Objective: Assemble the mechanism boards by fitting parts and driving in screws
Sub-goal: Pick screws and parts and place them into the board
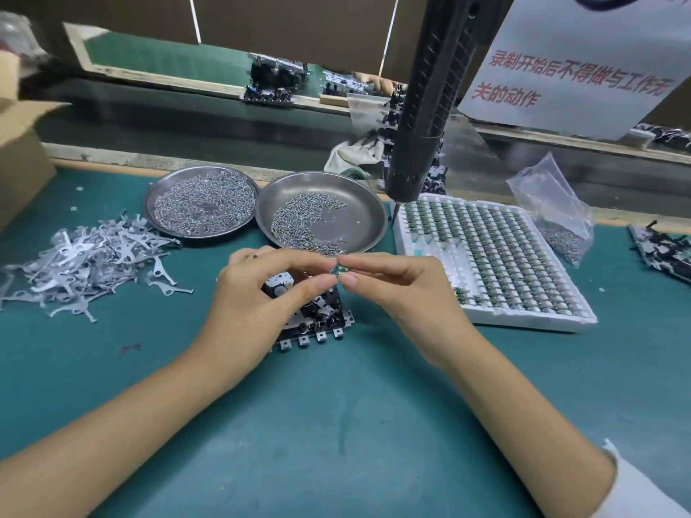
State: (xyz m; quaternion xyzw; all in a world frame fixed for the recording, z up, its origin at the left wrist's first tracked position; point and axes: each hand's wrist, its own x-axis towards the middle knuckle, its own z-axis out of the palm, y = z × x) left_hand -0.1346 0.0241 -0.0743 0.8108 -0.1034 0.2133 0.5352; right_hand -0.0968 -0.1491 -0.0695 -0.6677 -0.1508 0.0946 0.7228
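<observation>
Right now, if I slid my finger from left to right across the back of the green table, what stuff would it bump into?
Pile of flat metal pieces → full screw dish → second screw dish → white tray of small green parts → plastic bag of screws → dark mechanism boards at the edge.

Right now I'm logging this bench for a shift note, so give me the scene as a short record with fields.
setting: green work mat
left hand: left hand over the mechanism board, fingertips at the small green part
right hand: right hand pinches the small green part
screws: two round metal dishes, left dish fuller, right dish partly filled
parts tray: white tray of green parts, right of the board
loose parts: pile of metal levers on the left
tool: hanging screwdriver, untouched
</observation>
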